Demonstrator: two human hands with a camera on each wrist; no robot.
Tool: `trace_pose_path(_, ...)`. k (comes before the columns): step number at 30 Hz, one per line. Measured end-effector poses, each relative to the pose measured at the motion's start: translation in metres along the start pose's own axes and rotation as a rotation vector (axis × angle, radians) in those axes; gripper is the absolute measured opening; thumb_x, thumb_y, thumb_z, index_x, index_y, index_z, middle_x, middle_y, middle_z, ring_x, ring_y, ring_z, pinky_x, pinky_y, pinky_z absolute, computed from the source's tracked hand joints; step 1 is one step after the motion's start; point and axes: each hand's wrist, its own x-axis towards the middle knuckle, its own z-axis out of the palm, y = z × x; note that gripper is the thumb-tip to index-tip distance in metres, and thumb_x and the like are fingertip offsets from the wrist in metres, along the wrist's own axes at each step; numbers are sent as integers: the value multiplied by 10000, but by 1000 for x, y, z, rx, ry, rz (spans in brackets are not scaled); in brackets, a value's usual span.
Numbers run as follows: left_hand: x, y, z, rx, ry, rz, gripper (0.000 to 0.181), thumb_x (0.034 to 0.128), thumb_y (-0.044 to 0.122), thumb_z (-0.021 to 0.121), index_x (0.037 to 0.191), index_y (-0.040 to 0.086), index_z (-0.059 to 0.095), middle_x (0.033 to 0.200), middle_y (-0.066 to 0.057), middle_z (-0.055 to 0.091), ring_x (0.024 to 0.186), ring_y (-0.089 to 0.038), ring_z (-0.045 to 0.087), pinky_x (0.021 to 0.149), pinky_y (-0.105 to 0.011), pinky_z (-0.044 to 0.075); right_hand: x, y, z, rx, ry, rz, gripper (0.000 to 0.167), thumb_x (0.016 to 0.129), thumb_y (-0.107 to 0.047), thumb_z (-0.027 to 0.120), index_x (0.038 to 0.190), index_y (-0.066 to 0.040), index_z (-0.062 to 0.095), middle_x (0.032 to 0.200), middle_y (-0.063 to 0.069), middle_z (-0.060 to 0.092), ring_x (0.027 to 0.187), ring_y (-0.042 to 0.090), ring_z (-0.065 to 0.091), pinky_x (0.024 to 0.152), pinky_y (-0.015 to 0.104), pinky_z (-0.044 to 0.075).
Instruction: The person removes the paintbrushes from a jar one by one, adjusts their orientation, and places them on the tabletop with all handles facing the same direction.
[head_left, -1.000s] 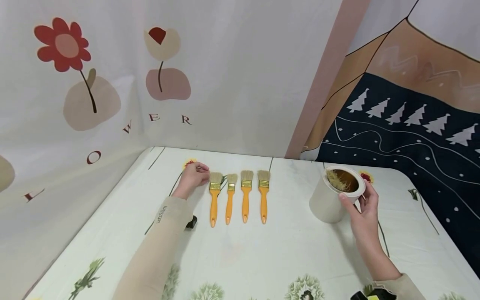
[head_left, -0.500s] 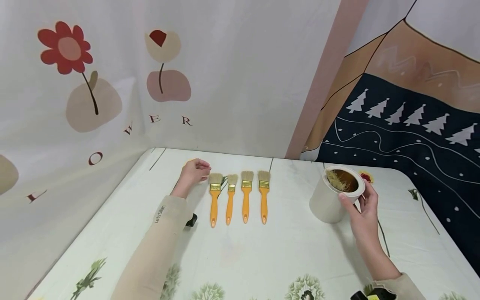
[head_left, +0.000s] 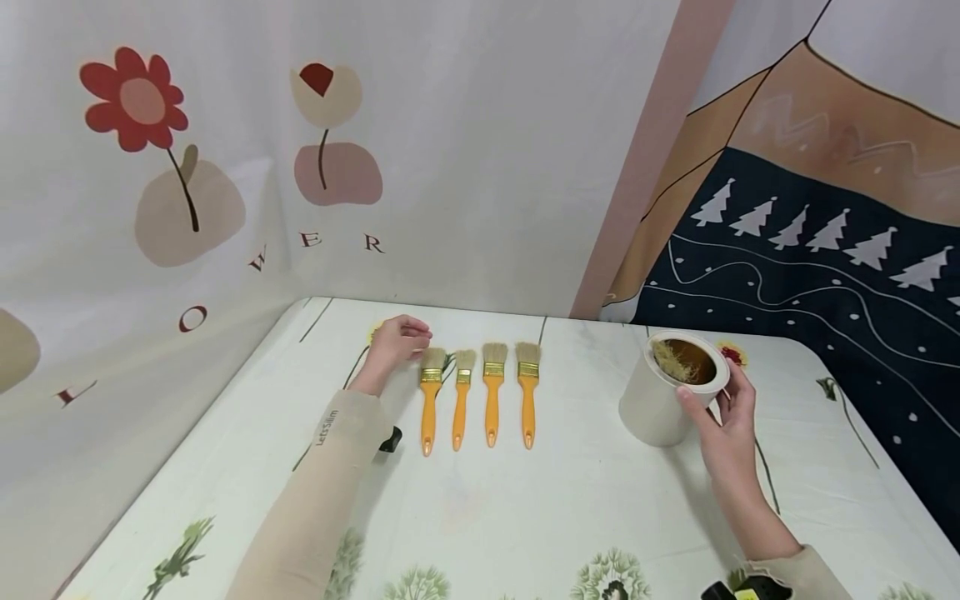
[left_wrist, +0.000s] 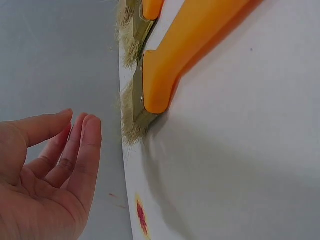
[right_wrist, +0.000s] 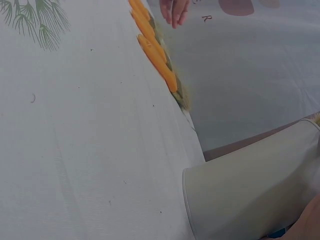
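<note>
In the head view, several paintbrushes with orange handles lie side by side, bristles pointing away. My left hand (head_left: 393, 346) hovers just beyond the bristles of the leftmost paintbrush (head_left: 428, 408). In the left wrist view the same hand (left_wrist: 55, 175) is loosely bent, apart from the brush, with nothing between thumb and fingers. On the right, my right hand (head_left: 735, 442) holds an off-white cylindrical holder (head_left: 651, 408), thumb at its front rim and fingers round the right side. A yellowish fuzzy tuft (head_left: 672, 362) shows inside its brown interior. The holder (right_wrist: 250, 185) also appears in the right wrist view.
A white floral cloth (head_left: 577, 500) covers the table. Behind it hangs a pale curtain (head_left: 480, 167) with flower prints, and a dark tree-patterned cloth (head_left: 795, 275) hangs at the right. The rightmost paintbrush (head_left: 528, 400) lies between the other brushes and the holder.
My left hand has shifted slightly right and away, toward the far end of the leftmost paintbrush. The right hand, holder and brushes stay in place.
</note>
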Motion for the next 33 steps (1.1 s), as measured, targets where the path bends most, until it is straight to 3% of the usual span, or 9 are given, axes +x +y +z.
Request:
trace_pose_path(8,-1,6,8,-4,-31,13,239,968,43,614,1200,-11,602,1239,-206,649,1073,-287,656,870,-298,599,-1,1,0,-5,-3,-20,786,977,-191,643,1581,-290,152,1668,-36,155,1555,169,154,1181,134,300)
trace_pose_path(15,-1,8,17,-1,-45,-1,223,980,67,606,1196,11,603,1227,-183,653,1062,-282,654,925,-357,593,-1,0,0,-9,1,-21,778,976,-190,644,1577,-291,161,1665,-33,165,1556,174,157,1184,137,298)
trace_pose_path(25,-5,12,29,-32,-74,41,214,969,50,626,1177,3,617,1215,-194,664,1090,-335,668,930,-386,596,0,2,-1,2,-6,-18,790,977,-154,637,1583,-275,145,1670,-25,154,1556,168,153,1183,143,304)
trace_pose_path(33,-10,24,45,-12,-79,102,206,966,44,630,1169,10,623,1188,-183,673,1089,-299,666,924,-382,600,2,3,-1,16,-7,-12,796,976,-132,635,1583,-282,143,1669,-25,154,1556,163,151,1172,138,319)
